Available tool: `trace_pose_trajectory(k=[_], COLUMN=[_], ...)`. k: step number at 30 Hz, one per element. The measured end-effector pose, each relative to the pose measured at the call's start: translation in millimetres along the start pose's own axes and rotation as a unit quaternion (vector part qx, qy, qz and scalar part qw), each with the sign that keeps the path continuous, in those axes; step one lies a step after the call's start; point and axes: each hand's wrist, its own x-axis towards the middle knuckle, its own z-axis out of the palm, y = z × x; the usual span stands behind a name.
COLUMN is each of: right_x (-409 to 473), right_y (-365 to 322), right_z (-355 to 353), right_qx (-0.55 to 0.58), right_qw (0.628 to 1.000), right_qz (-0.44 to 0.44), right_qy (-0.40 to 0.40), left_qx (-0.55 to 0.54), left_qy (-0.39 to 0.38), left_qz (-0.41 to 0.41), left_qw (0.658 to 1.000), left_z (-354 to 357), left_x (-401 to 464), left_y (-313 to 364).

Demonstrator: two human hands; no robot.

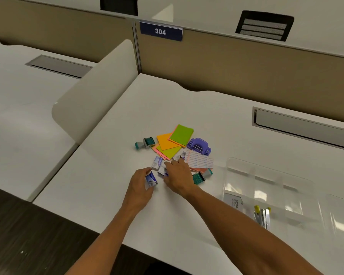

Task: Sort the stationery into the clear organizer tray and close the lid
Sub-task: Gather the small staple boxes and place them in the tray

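The left hand (140, 184) holds a small blue-and-white box (151, 180) in a closed grip, fingers and thumb curled round it, just above the white desk (111, 195). The right hand (178, 178) lies palm down over a cluster of similar small boxes (157, 163) at the near edge of the stationery pile. Its fingers are bent onto the boxes beneath it, but whether its grip has closed on one cannot be told, since the hand hides the contact.

The pile sits at mid-desk. It comprises a green sticky-note pad (182, 134), an orange pad (166, 142) overlapping it, and yellow-green and pink pads (170, 152) beneath. A teal stamp (146, 143) lies just left of the pads. A purple hole punch (199, 146) stands just right of the green pad. A printed label sheet (200, 160) lies in front of the punch, touching the right fingertips. A second teal stamp (200, 177) lies beside the right wrist.

The clear organizer tray (270, 187) stands open on the desk to the right, well apart from the pile. Its near compartments hold a white card (233, 202) and several silver clips with yellow tips (262, 215).

A partition behind the desk carries a blue plate reading 304 (160, 31).
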Motion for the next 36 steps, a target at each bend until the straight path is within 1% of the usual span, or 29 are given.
trace_pose_trajectory(k=[3,6,8,12,15,17,20,24,27,29,32,36], right_x=[-7.1,-20.9,-34.0,-66.7,-94.6,-113.1,-143.8,-189.6,-226.6,-249.1,-277.5,-301.0], right_y=[3.7,12.6,22.2,46.9,67.2,80.1,104.9,144.6,176.7,196.8,221.8,242.3], right_z=[-8.9,-21.6,-28.5,-40.8,-53.2,-59.7,-63.8,-65.8,-65.5,-62.6,-54.5,-43.5], right_qx=[0.118,0.264,0.289,0.303,0.319,0.346,0.391,0.396,0.397,0.379,0.321,0.264], right_qw=[0.992,0.962,0.952,0.943,0.932,0.915,0.879,0.852,0.84,0.842,0.854,0.863], right_qz=[0.036,0.07,0.088,0.106,0.125,0.144,0.174,0.23,0.259,0.285,0.34,0.39], right_qy=[0.012,0.026,0.044,0.085,0.115,0.149,0.211,0.254,0.263,0.256,0.231,0.184], left_qx=[-0.011,-0.032,-0.038,-0.044,-0.083,-0.115,-0.111,-0.057,-0.046,-0.037,-0.014,0.049], left_qy=[0.017,0.019,0.013,0.01,0.001,-0.015,-0.036,-0.067,-0.122,-0.157,-0.202,-0.223], left_qz=[0.043,0.056,0.064,0.102,0.11,0.116,0.143,0.214,0.256,0.283,0.31,0.326], left_qw=[0.999,0.998,0.997,0.994,0.99,0.986,0.983,0.973,0.958,0.946,0.929,0.917], left_z=[-3.2,-1.3,4.1,22.3,36.4,44.1,62.2,91.1,116.2,134.8,166.8,208.6], left_x=[-0.6,-0.5,-0.8,-3.9,-10.4,-16.7,-25.5,-38.9,-53.3,-64.6,-82.6,-103.9], left_y=[3.4,17.1,29.4,52.5,77.0,94.9,117.9,148.0,171.1,185.8,203.5,217.3])
